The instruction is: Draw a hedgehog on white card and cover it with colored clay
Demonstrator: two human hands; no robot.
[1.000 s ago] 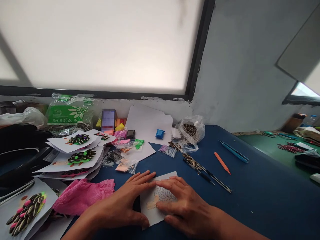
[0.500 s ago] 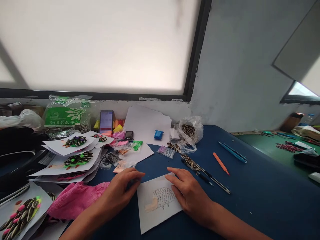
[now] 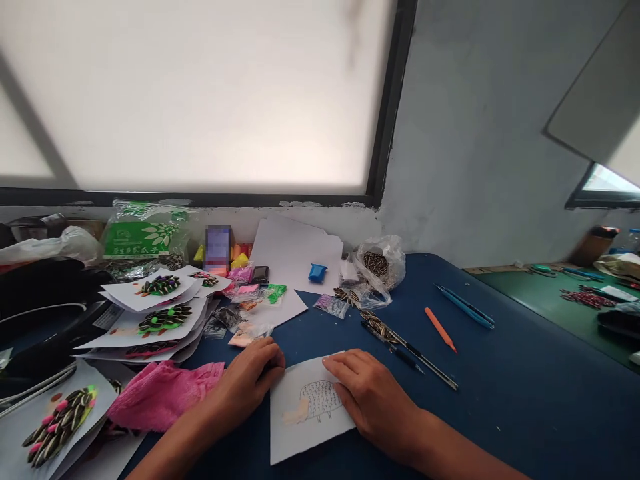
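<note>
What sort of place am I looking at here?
Probably a craft workspace: seed-decorated cards are piled on a blue table, along with a plastic bag of striped seeds and a sheet with a drawing.

A white paper (image 3: 300, 445) lies askew, bearing a drawing (image 3: 320, 399) and peach patch (image 3: 297, 413)

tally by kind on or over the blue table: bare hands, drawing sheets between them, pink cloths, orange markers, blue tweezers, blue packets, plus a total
Bare hands (left hand, right hand): 2
Drawing sheet: 1
Pink cloth: 1
Orange marker: 1
Blue tweezers: 1
Blue packet: 1
Total: 7
</note>
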